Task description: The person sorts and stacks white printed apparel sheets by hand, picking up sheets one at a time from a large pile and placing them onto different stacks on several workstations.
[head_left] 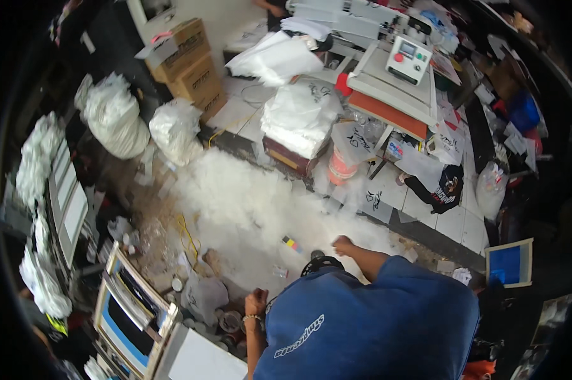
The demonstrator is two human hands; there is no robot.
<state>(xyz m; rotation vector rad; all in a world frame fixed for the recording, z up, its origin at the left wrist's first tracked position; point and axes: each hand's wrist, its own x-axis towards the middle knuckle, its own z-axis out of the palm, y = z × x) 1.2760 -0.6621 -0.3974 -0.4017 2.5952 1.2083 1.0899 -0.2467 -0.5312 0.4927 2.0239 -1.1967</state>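
Observation:
My left hand hangs low at my left side, a bracelet on its wrist, with the fingers curled in and nothing visible in them. Loosely fisted, my right hand is held out ahead of my blue shirt; no object shows in it. Both hands are apart from the things around them. Between and beyond them spreads a white cloudy mass over the floor; I cannot tell whether it is fibre or smoke. A small multicoloured packet lies on the floor left of my right hand. The left hand is nearest a pale plastic bag.
Framed printing screens lean at lower left. Stuffed white sacks and cardboard boxes stand at far left. Beyond a raised tiled edge are a pink bucket, a machine with a control panel and a person in dark clothing.

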